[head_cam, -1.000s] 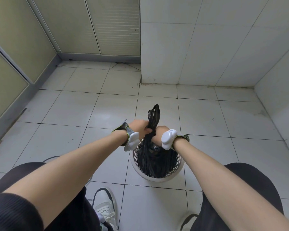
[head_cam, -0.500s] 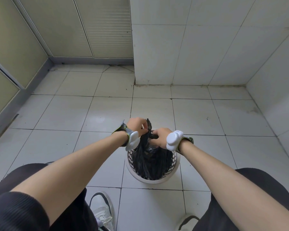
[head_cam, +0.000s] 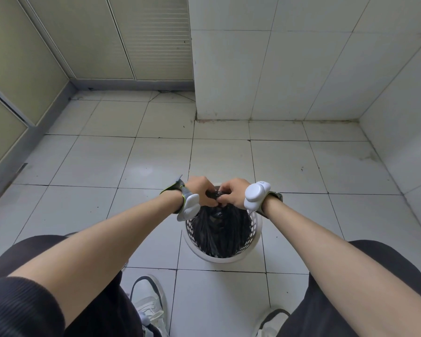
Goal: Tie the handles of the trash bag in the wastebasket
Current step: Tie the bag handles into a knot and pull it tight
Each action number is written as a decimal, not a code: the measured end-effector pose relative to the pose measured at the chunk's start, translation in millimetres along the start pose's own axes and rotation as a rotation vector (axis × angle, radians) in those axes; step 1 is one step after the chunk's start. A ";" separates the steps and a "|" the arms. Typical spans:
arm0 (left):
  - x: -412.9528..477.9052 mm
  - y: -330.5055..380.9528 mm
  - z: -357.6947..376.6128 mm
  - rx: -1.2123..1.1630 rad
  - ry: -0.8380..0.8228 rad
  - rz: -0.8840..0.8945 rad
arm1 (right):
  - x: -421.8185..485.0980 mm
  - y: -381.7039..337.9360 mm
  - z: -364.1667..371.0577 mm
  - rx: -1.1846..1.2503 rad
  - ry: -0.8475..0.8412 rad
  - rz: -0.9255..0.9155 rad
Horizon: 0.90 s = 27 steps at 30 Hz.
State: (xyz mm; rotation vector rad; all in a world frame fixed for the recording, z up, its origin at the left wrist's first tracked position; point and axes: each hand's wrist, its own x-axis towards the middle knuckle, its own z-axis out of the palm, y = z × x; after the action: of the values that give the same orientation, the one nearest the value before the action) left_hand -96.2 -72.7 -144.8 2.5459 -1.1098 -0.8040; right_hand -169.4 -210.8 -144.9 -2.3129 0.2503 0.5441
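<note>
A white perforated wastebasket stands on the tiled floor between my knees. A black trash bag fills it, its top gathered into a bunch just above the rim. My left hand and my right hand meet over that bunch, fingers pinched on the bag's handles. Only a small dark twist of the handles shows between the fingers; the rest is hidden by the hands. Both wrists carry white devices on straps.
The floor is grey-white tile. A tiled wall corner juts out ahead, with tiled walls to the right. Pale green panels run along the left. My white shoes and dark-trousered knees frame the basket.
The loose handle end that stood up above my hands a second ago has been pulled down between them. Both hands have drawn close together over the bag's top.
</note>
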 end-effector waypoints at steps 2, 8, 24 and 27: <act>0.8 0.7 0.8 0.019 -0.005 -0.026 | 1.6 -0.3 0.2 -0.017 0.042 0.013; 0.6 1.0 1.5 -0.001 -0.091 -0.114 | 1.4 -4.9 -1.8 -0.074 0.096 0.001; 3.0 -1.4 1.7 0.016 -0.129 -0.245 | 13.2 -4.3 24.7 -0.035 -0.117 0.097; 2.7 -1.9 0.1 0.005 -0.135 -0.256 | 19.0 -5.0 29.7 0.011 -0.109 0.116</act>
State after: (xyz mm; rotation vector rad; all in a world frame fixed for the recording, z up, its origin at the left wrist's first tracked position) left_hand -93.7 -73.4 -146.8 2.7074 -0.8308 -1.0500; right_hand -160.0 -186.8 -169.4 -2.2598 0.3355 0.7233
